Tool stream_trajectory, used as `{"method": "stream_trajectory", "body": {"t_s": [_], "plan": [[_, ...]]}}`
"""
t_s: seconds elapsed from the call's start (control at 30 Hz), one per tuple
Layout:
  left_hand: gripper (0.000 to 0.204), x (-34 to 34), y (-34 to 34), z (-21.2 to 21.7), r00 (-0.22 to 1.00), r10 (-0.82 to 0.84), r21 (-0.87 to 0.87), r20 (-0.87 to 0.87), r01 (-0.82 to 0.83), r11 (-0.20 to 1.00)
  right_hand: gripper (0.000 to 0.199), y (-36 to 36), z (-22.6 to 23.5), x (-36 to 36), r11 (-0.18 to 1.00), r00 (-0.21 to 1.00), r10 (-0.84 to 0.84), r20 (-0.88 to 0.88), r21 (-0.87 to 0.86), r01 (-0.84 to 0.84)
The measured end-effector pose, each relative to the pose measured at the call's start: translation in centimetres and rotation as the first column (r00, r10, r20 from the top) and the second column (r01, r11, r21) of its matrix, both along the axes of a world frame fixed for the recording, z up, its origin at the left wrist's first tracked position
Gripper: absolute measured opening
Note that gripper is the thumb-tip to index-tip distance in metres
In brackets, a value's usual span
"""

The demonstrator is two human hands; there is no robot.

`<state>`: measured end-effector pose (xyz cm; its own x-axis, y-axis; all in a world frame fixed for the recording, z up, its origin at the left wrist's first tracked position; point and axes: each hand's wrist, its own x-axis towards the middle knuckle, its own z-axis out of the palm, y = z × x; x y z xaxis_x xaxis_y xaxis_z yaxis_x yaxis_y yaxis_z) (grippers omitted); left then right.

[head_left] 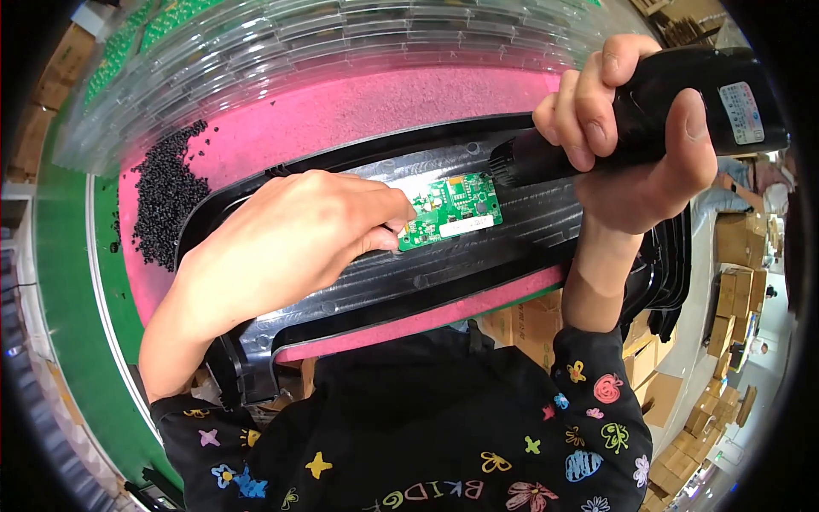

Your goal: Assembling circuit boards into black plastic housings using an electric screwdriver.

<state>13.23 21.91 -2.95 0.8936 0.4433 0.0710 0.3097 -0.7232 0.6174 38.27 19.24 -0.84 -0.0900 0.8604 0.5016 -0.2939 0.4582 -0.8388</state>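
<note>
My left hand (320, 226) pinches the left end of a green circuit board (448, 207) between thumb and fingers. The board carries small parts and a white label strip along its near edge. It lies within a long black plastic housing (367, 303), which has raised walls. In my right hand (636, 136) is a thick black electric screwdriver (699, 98), fingers and thumb wrapped round its body. Its narrow ribbed nose points left, just over the right far corner of the board. Whether the tip touches it is hidden.
A pile of small black screws (166, 196) lies on the pink mat (341, 111) to the left. Beyond the mat stand stacked clear plastic trays (333, 51). Green work surface (68, 256) shows on the left; cardboard boxes (734, 290) stand at the right.
</note>
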Motion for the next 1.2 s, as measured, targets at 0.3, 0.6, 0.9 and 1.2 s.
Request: {"method": "stream_trajectory", "body": {"t_s": [0.3, 0.6, 0.9, 1.2], "plan": [[0.012, -0.4, -0.1, 0.4, 0.995, 0.041, -0.091, -0.094, -0.049, 0.995, 0.041, 0.7, 0.0, -1.4, 1.0, 0.99, -0.019, 0.136, -0.019, 0.022], [0.008, -0.3, 0.4, -0.5, 0.999, 0.039, -0.056, 0.001, -0.038, 0.998, 0.048, -0.5, 0.5, -1.2, 0.997, 0.997, 0.056, -0.059, 0.051, -0.053], [0.009, 0.0, -0.2, 1.2, 0.868, 0.232, -0.218, 0.439, -0.148, 0.965, 0.049, -2.6, 3.8, -3.0, 0.956, 0.889, 0.244, -0.387, 0.25, -0.153], [0.011, -0.2, 0.1, 0.7, 0.854, 0.32, -0.327, 0.41, -0.19, 0.926, 0.051, -2.3, 4.2, -5.1, 0.959, 0.942, 0.146, -0.303, 0.276, -0.06]]}}
